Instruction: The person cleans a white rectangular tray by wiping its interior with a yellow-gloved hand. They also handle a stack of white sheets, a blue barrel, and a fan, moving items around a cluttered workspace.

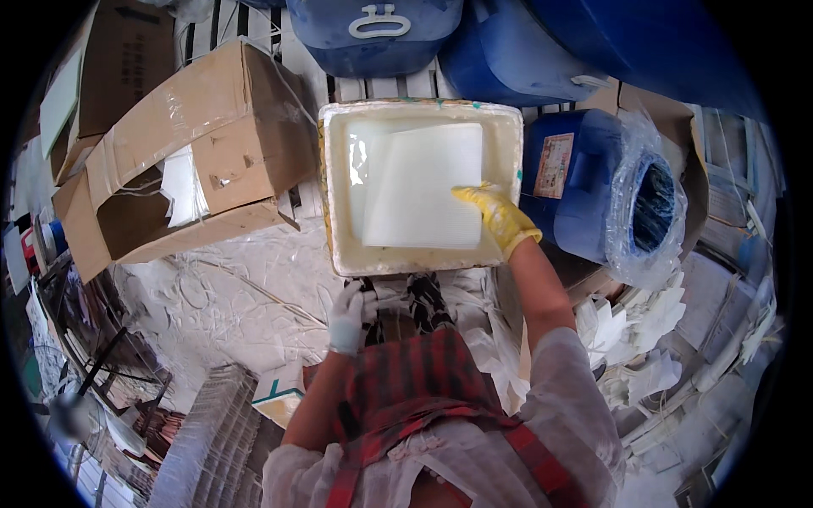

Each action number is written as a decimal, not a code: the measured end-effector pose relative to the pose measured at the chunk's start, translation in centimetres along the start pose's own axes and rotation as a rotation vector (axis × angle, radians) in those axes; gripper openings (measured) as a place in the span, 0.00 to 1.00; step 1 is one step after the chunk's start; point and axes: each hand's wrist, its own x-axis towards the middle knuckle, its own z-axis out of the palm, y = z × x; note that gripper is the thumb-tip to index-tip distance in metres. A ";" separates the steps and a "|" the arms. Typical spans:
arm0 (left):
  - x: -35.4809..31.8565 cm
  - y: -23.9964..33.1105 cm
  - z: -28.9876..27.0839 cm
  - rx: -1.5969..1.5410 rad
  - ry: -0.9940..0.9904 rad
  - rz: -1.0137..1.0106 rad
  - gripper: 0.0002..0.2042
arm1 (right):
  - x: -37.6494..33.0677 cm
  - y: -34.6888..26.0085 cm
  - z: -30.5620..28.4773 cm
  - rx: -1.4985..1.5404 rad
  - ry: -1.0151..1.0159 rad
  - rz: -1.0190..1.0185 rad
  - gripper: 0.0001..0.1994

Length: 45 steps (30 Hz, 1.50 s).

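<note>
A white rectangular sheet (428, 186) with a finely ribbed surface lies in a pale tub (329, 212) holding milky liquid. The sheet sits slightly turned, and whether it is one or several layers I cannot tell. My right hand (500, 218), in a yellow glove with white smears, grips the sheet's right edge, one digit stretched over its top. Any fingers beneath the edge are hidden. Below the tub's near left corner hangs my left hand (345, 318) in a white glove, fingers loosely apart and holding nothing I can see.
Left of the tub lies an opened cardboard box (199, 135) with white sheets inside. Blue plastic drums (373, 42) line the far side. To the right, another blue drum (576, 182) lies by clear plastic wrap (656, 207). White scraps (639, 326) pile up at right.
</note>
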 end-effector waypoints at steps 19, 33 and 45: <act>-1.2 -4.9 -2.5 0.716 0.220 0.453 0.20 | 17.2 9.7 -1.6 -0.251 0.303 -0.367 0.28; 0.0 -3.3 -5.3 1.118 0.568 0.546 0.28 | 15.2 2.0 6.4 -1.718 -0.086 -0.096 0.55; 1.0 -3.5 -4.5 1.080 0.581 0.517 0.27 | 17.1 3.4 5.4 -1.784 -0.106 -0.128 0.55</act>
